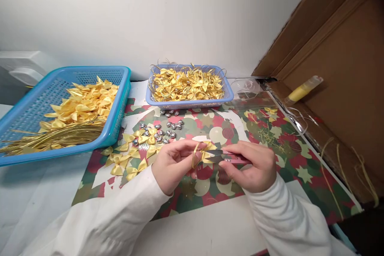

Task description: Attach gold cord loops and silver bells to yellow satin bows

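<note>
Pinched in my left hand [172, 166] is a yellow ribbon bow [207, 146], and a loop of gold cord [194, 160] stands up from the fingers. My right hand [258, 168] is closed on a pair of thread snips [217, 156] with pink handles and dark blades. The blade tips point left, at the bow; whether they touch it I cannot tell. Left of my left hand lie several loose yellow bows [119, 163]. Beyond them, small shiny silver bells [161, 133] are scattered on the patterned sheet [228, 184].
A blue basket [54, 159] at left holds yellow bows and a bundle of gold cords [69, 134]. At the back, a smaller basket [192, 105] is full of bows with cord loops. Cord clippings [267, 136] lie right. A cardboard wall [339, 48] bounds the right side, near a yellow tube [303, 91].
</note>
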Demonstrator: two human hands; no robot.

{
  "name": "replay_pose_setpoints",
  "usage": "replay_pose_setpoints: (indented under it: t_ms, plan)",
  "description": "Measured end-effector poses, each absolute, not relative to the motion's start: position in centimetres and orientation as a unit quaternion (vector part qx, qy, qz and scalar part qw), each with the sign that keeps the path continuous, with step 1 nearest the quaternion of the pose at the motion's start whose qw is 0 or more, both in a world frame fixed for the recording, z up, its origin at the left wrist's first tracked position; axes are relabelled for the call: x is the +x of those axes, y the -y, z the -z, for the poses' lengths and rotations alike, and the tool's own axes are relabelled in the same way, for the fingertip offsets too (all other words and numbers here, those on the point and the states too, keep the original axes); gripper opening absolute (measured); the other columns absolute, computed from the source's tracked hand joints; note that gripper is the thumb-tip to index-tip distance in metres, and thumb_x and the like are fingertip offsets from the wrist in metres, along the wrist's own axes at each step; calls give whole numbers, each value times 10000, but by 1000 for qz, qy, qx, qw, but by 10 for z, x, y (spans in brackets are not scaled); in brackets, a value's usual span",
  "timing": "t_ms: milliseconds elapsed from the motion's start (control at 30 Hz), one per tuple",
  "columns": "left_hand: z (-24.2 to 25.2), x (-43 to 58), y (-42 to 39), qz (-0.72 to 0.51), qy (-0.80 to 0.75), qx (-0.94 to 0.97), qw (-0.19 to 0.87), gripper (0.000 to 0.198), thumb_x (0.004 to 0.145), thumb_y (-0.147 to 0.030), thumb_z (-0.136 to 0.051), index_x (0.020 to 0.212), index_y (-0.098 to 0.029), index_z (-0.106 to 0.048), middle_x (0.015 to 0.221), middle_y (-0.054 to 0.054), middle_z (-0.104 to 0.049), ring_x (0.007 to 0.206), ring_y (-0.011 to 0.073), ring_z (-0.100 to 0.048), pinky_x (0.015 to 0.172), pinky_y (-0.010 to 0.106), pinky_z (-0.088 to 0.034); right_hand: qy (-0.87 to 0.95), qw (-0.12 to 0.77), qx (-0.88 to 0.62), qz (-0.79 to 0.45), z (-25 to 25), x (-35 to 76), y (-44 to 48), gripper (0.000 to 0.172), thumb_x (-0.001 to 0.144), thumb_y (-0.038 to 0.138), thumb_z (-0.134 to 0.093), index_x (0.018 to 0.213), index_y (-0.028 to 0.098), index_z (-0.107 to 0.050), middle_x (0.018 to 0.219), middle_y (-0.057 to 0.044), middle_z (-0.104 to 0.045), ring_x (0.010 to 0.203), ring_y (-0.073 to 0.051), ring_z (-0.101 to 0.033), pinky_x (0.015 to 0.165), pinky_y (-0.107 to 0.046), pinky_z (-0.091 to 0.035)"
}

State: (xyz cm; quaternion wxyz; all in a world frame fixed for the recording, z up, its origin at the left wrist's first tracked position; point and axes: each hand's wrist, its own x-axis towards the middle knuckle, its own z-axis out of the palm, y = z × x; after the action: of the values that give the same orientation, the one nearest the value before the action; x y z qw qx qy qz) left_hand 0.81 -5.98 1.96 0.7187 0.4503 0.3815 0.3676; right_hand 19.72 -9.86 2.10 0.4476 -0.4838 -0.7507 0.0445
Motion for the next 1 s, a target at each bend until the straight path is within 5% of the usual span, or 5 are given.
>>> replay_pose_setpoints:
  t_ms: [400, 1000]
  plan:
    - [-18, 4, 68, -385, -386, 617, 567, 248, 752, -157, -638, 986, -141, -716, 793, 78, -731, 531, 105, -590, 464, 202, -512, 766, 430, -474, 53, -16, 198, 100, 162, 736, 304, -725, 787, 166, -659, 540, 16, -613, 423, -76, -474, 443, -218, -362]
    - [-27, 5, 72, -409, -413, 697, 420, 191, 729, -147, -608, 881, -110, -719, 629, 40, -680, 420, 84, -522, 416, 200, -466, 774, 442, -444, 87, -10, 198, 104, 150, 746, 263, -731, 857, 188, -663, 539, 21, -625, 443, -93, -527, 460, -236, -390]
